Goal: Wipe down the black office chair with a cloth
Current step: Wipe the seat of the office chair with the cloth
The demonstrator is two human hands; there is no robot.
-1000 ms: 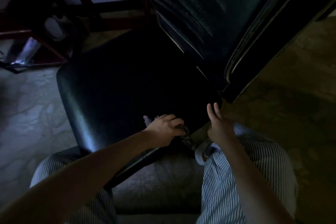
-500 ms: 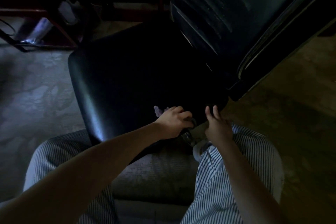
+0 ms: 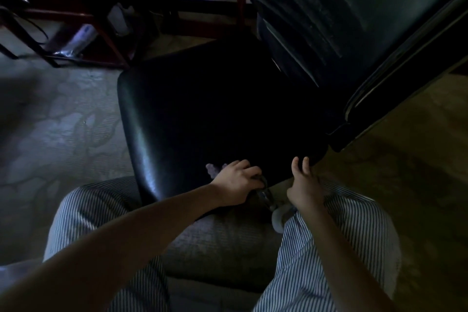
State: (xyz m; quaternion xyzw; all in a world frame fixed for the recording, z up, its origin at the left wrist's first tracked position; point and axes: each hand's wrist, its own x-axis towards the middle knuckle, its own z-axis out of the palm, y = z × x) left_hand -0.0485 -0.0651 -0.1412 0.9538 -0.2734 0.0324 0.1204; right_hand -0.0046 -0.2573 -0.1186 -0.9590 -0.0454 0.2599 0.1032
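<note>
The left hand (image 3: 235,182) sits on the near rim of the seat (image 3: 202,114), fingers curled down and clamping a cloth (image 3: 214,170) against the black upholstery. Only a pale tuft of the cloth shows, poking out at the hand's 10 o'clock; the rest is hidden under the palm. Something dark lies under the knuckles at 4 o'clock, too dim to identify.

Just beside it, at 3 o'clock, the right hand (image 3: 305,185) holds nothing. Its fingers are fairly straight and close together, and their tips touch the seat's near corner, apparently bracing it.

The chair's seat spreads away from the cloth hand toward 12 o'clock. Its front-to-back line runs roughly from 9 to 3 o'clock, and the rounded front edge catches light at 9 to 10 o'clock. The backrest (image 3: 354,20) rises at 1 to 2 o'clock, nearer the right hand.

The left hand is the one placed to wipe, and the likely stroke is a push from the rim outward toward 12 o'clock. Striped trousers (image 3: 329,248) frame both forearms at 6 o'clock.
</note>
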